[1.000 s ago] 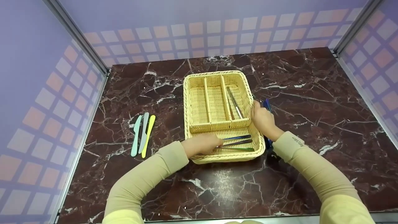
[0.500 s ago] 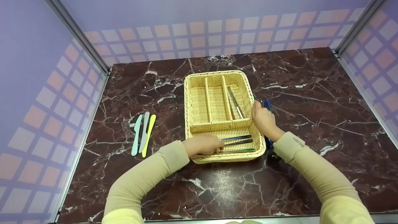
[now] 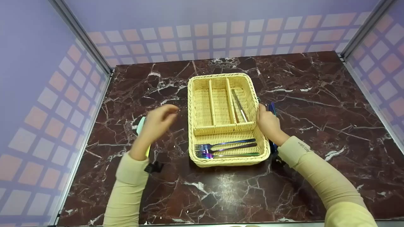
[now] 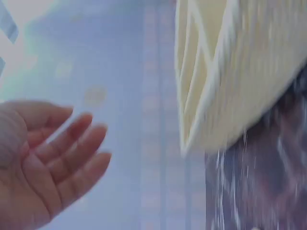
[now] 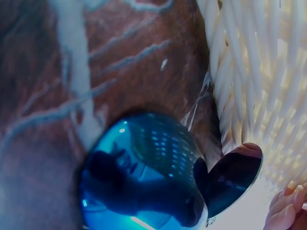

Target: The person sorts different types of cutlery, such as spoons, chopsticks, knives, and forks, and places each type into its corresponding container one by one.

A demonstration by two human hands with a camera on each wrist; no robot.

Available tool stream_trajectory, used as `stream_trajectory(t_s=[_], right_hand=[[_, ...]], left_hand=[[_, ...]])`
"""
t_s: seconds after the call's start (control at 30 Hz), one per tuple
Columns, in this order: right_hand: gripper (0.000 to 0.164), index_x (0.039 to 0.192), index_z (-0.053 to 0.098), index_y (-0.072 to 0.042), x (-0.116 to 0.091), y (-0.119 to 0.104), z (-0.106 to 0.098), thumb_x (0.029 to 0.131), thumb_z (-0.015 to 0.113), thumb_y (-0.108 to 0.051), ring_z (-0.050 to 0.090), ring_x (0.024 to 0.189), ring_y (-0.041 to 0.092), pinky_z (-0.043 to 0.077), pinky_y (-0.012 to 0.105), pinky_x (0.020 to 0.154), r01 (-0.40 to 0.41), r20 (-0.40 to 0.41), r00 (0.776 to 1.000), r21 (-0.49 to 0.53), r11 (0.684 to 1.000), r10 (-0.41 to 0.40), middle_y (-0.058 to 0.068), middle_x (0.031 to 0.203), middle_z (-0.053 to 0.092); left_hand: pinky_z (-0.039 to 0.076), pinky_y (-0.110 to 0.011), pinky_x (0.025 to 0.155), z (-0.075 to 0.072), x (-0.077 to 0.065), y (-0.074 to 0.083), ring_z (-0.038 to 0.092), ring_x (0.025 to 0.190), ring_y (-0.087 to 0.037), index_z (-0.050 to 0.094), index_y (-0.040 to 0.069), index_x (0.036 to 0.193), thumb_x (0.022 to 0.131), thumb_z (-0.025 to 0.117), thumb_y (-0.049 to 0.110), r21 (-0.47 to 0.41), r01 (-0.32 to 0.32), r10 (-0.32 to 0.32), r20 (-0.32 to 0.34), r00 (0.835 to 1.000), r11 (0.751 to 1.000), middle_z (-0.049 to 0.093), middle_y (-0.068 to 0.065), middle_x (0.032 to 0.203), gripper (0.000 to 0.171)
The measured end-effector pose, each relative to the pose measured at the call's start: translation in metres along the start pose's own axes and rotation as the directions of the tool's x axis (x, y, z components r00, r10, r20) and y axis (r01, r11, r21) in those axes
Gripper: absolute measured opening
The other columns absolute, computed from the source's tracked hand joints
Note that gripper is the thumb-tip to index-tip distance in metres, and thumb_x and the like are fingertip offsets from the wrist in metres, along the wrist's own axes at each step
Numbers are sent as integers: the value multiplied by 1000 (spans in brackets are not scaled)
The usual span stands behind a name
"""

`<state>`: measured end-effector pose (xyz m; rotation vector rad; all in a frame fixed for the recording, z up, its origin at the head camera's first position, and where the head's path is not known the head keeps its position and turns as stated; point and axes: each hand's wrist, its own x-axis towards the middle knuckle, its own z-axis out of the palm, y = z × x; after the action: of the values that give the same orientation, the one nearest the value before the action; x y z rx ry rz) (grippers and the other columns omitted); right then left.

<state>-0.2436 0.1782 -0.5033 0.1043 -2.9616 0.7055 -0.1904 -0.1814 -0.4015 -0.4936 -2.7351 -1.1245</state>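
My left hand (image 3: 157, 123) hangs in the air left of the basket, fingers loosely bent and nothing between them; the left wrist view shows the same empty fingers (image 4: 79, 165). Below it, mostly covered, are a mint knife (image 3: 140, 126) and a yellow-handled piece (image 3: 148, 151). The right hand (image 3: 269, 122) grips the right rim of the woven, divided basket (image 3: 224, 129). Its fingertips (image 5: 283, 213) show against the basket wall in the right wrist view. Dark iridescent forks (image 3: 217, 145) lie in the front compartment.
Slim metal-handled cutlery (image 3: 240, 107) lies in the back right compartment. Shiny blue spoons (image 5: 144, 172) rest on the marbled table (image 3: 227, 195) just right of the basket. Tiled panels (image 3: 202, 34) wall in the back and sides.
My left hand has let go of the forks, left the front compartment and swung left over the knives. The forks' heads now show in the basket. The right hand stays at the rim.
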Motion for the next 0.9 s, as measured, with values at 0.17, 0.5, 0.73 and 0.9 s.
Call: stream_trajectory(t_s=[0.17,0.5,0.73,0.9], right_hand=[[42,131,40,1,-1,2,-1,100,27,-25,60,69,45,44,57,59,-22,-1,1000,3,1000,22,31,83,62],[44,132,39,1,-1,-1,0,101,25,-26,60,68,44,44,57,57,-12,11,1000,6,1000,12,30,81,62],[42,131,40,2,-1,-1,0,101,26,-25,60,68,45,44,57,56,3,-5,1000,19,1000,-3,30,81,61],[42,130,41,2,0,-1,1,100,27,-24,60,64,44,44,56,54,11,-18,1000,14,1000,-11,29,77,61]], left_hand=[[47,-39,70,-27,-15,-44,61,79,-28,62,-3,106,85,57,0,51,252,-224,-309,924,966,65,-18,94,22],[43,-52,83,-21,-48,-109,53,102,-42,48,-7,119,87,52,15,368,651,-707,26,706,664,52,-29,119,39],[45,-46,72,-19,-59,-128,54,81,-32,54,-3,93,86,57,18,397,681,-750,33,660,616,57,-22,95,22],[37,-32,53,-22,-62,-137,41,55,-17,37,13,58,84,57,18,372,697,-761,44,647,613,39,-2,58,33]])
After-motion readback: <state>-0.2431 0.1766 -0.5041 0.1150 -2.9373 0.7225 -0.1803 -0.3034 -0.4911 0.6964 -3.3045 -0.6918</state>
